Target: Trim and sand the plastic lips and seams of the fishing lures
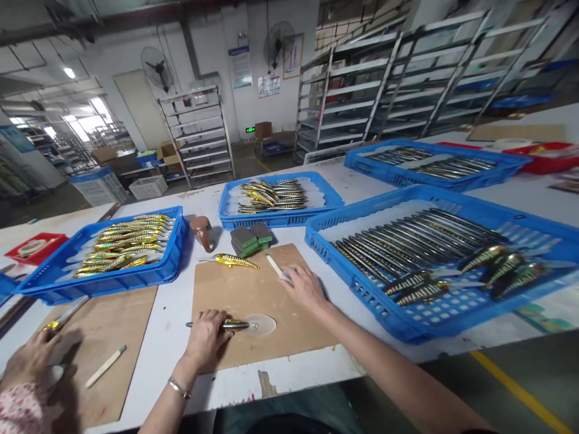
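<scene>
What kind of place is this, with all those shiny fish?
Probably a factory workshop that makes fishing lures. Blue trays on a long table hold rows of lures, metal racks stand behind, and the left hand holds one lure on a board.

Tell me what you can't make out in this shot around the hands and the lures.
- Lure under the left hand, head view: the fingers cover much of its body.
- Stick at the right hand: its near end is hidden by the fingers, so the grip is unclear.
- Co-worker's hand, bottom left: cut off by the frame edge; what it presses is blurred.
- Wall posters: too small to read.
</scene>
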Demonstrator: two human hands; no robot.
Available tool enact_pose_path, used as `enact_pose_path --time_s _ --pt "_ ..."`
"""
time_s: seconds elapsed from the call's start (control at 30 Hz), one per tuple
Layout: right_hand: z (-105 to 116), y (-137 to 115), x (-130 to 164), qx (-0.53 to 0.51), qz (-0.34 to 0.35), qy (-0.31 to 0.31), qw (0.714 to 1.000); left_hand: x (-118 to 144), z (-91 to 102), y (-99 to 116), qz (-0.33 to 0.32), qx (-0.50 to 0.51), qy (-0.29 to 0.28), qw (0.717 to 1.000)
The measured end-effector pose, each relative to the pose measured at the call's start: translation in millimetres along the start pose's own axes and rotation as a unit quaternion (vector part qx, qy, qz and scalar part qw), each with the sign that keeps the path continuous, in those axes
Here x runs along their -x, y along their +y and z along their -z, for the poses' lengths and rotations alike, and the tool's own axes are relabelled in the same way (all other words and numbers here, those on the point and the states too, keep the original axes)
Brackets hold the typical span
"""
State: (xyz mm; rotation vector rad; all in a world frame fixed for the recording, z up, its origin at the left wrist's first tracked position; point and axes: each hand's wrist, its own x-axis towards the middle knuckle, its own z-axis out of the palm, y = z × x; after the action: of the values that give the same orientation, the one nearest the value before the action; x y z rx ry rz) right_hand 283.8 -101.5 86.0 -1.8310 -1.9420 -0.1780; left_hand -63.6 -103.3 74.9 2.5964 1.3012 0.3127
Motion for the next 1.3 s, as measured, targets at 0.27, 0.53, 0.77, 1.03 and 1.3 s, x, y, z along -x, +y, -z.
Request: enact_pose_path --time_s 0.27,0.53,0.77,1.03,1.3 --pt "1.8 -36.7 49.5 -0.09 0.185 -0.048 0.977 -3.6 -17.4 -17.5 -0.033 0.018 0.037 0.999" --pt "40.3 -22.9 40.5 0.061 0.218 -0.119 0.967 -2.2 -14.7 -8.5 -0.024 -0.031 0.002 0.999" --pt "31.0 -46.0 56.8 0.012 0.262 -0.105 0.959 -1.1 -15.0 -0.9 -0.018 -0.07 0.001 0.997" --pt "26.8 11.0 55.7 0.047 0.144 -0.085 0.985 -0.8 -10.6 1.7 0.009 -0.061 -0.016 0.998" --pt "8.4 6.7 72.9 -0.009 0.086 -0.079 0.993 0.9 26.2 32.3 0.081 -0.104 -0.016 0.991"
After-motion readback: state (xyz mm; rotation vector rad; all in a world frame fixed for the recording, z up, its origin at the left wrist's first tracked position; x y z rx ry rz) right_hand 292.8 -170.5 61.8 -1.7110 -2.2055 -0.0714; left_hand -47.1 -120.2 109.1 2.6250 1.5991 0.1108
